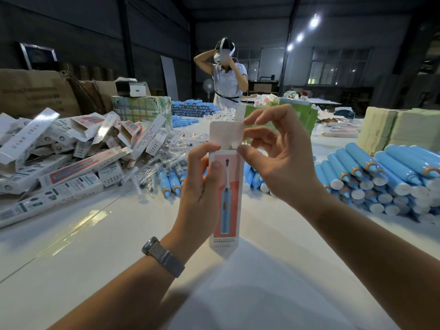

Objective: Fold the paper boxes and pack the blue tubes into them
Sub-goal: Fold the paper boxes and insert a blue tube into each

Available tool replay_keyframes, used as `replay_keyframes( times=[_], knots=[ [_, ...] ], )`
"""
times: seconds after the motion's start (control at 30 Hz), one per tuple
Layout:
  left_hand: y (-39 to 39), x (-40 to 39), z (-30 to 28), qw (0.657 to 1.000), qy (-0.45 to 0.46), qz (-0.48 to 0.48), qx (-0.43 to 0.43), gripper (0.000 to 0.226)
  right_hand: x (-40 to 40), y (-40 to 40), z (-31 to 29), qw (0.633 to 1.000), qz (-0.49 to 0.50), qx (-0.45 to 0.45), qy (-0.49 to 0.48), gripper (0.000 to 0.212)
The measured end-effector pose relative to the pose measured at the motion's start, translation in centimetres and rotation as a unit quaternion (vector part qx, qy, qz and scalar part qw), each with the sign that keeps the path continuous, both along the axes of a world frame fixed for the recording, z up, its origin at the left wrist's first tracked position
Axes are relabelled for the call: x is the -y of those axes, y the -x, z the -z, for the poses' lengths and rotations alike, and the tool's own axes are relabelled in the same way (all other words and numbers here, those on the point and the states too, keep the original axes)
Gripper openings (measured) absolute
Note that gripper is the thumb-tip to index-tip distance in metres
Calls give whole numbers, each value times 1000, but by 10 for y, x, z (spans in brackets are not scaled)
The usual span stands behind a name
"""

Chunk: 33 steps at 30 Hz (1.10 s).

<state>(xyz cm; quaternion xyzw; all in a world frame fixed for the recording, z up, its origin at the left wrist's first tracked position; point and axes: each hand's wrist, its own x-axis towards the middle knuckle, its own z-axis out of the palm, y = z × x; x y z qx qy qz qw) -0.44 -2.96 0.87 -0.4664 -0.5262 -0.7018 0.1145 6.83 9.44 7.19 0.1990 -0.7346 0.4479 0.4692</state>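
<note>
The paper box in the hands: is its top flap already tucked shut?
No, the paper box has its top flap standing open, pinched by the right hand while the left hand grips the body.

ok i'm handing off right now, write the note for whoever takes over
Left hand: grips the box mid-body, upright over the table.
Right hand: pinches the top flap, which is open.
Blue tubes: stacked at right, a few more behind the box. Boxes pile: at left.
Done: this box is shaped.
Left: whether a tube is inside can't be seen; check, tuck the flap, carry on with the rest.
</note>
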Motion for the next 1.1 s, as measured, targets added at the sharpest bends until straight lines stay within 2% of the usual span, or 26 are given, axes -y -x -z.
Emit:
replay_keyframes(
  times=[0.1, 0.27, 0.5, 0.63, 0.8, 0.97, 1.1],
  knots=[
    [-1, 0, 0, 1000, 8, -6, -4, 26, -1, -1, -1, 1000, 3, 17, -9, 44],
    [-2, -1, 1, 1000, -22, 16, -3, 22, -4, -1, 1, 998, 17, 44, -35, 32],
    [0, 2, -3, 1000, -5, 4, 8, 20, -5, -3, -1, 997, -6, 63, -37, 18],
    [3, 4, -3, 1000, -6, 24, 8, 19, -1, -3, -1, 998, -10, 63, -20, 20],
    [2, 6, -8, 1000, -11, 4, -6, 11, 2, -3, 1, 993, -49, 106, 22, 23],
    [1, 6, -12, 1000, -13, -2, 6, 19, 2, -2, 7, 992, -34, 123, -4, 22],
    [0, 5, -13, 999, -5, -34, -22, 20, 1, -2, 6, 994, 1, 104, -31, 17]
  ],
)
